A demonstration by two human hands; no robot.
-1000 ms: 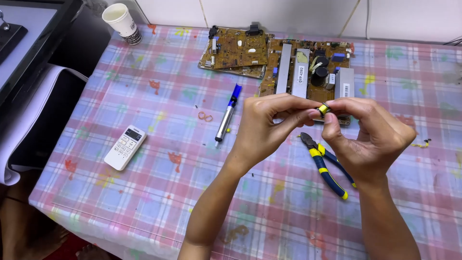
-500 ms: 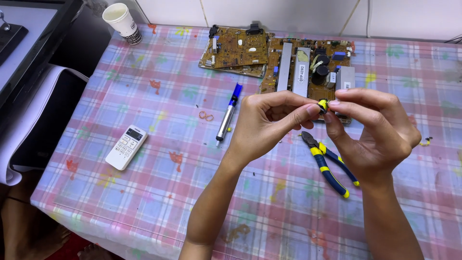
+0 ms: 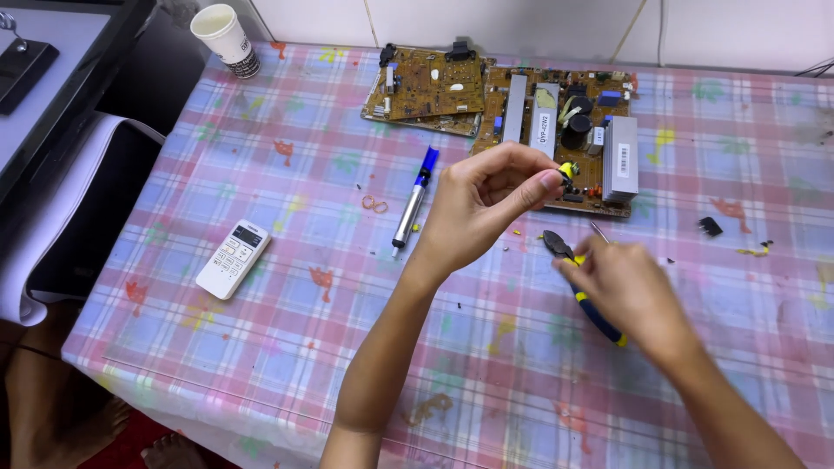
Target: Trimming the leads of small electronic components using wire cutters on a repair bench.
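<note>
My left hand (image 3: 486,204) is raised above the table and pinches a small yellow and black component (image 3: 568,171) between thumb and fingers. My right hand (image 3: 621,282), blurred by motion, is down at the table on the blue and yellow pliers (image 3: 580,282), fingers curled over the handles near the jaws. Whether it grips them firmly I cannot tell. A thin metal pin (image 3: 600,232) lies just beyond that hand.
Two brown circuit boards (image 3: 434,87) (image 3: 569,130) lie at the back. A blue and silver desoldering pump (image 3: 414,200), a white remote (image 3: 233,258), a rubber band (image 3: 375,204), a paper cup (image 3: 224,36) and a small black part (image 3: 710,226) rest on the checked tablecloth (image 3: 261,347).
My right hand let go of the small component and dropped down to the pliers on the table. My left hand keeps the component raised in about the same place.
</note>
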